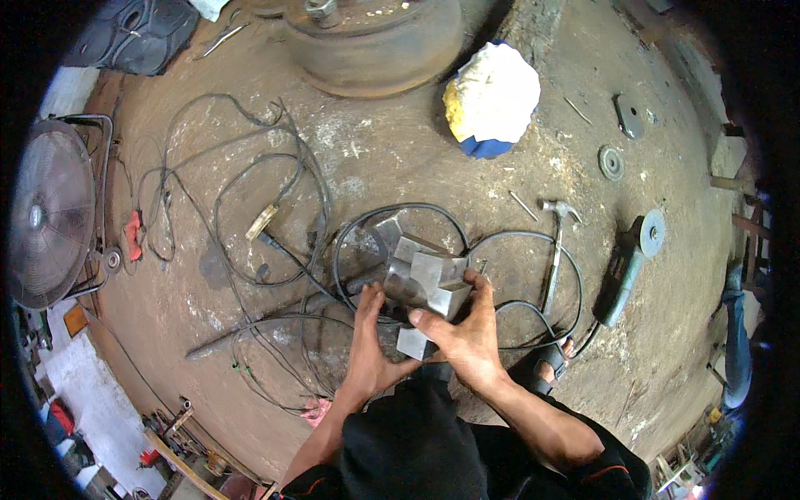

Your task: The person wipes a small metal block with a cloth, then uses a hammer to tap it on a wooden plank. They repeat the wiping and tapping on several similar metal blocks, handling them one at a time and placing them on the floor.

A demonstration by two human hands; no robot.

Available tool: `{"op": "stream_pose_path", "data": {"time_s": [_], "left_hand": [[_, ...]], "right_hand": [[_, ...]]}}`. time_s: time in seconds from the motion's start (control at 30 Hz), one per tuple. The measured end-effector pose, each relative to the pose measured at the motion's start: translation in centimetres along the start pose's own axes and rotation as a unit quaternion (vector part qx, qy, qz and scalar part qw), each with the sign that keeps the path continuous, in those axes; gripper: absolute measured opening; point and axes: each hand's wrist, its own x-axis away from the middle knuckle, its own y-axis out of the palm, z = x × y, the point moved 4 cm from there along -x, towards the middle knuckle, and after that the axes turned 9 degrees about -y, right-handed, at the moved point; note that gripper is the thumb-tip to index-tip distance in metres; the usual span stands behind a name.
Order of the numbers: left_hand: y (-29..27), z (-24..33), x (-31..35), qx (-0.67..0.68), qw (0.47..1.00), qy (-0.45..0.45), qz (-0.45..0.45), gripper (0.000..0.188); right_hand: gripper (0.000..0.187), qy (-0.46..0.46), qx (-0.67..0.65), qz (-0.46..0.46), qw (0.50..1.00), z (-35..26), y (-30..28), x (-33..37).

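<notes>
Black clothing (pixel 408 446), beyond it a grey metal block (pixel 427 277) gripped between left fingers (pixel 368 303) and right fingers (pixel 481 290)

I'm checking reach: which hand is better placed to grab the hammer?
Probably the right hand: the hammer lies to its right, while the left hand sits across the metal block, farther away.

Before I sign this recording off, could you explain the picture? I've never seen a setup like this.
There's no machine here, just a person's bare left hand and right hand, holding an angular metal block between them. The single picture comes from a fisheye camera on that person's head, looking down, so straight edges bend. On the stained floor lie a claw hammer, an angle grinder and looped black cable. A round fan stands at the left.
</notes>
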Motion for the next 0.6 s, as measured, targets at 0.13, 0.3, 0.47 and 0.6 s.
{"op": "stream_pose_path", "data": {"time_s": [0.13, 0.3, 0.47, 0.6], "left_hand": [[-0.5, 0.9, 0.7, 0.055, 0.995, -0.066, -0.054, 0.088], [-0.8, 0.7, 0.1, 0.056, 0.996, -0.055, -0.032, 0.064], [-2.0, 0.1, 0.0, 0.15, 0.98, -0.124, -0.037, 0.051], [-2.5, -0.5, -0.8, 0.123, 0.976, -0.17, -0.05, 0.043]], "right_hand": [[0.11, 0.015, 0.035, 0.026, 0.999, 0.5, 0.9, 0.3], [0.112, -0.017, 0.078, 0.038, 0.996, 0.0, 1.4, 1.1], [0.094, -0.021, 0.02, 0.02, 0.999, 0.6, 2.0, 0.9], [0.078, -0.027, -0.084, 0.0, 0.996, 0.6, 2.5, 0.9]]}}
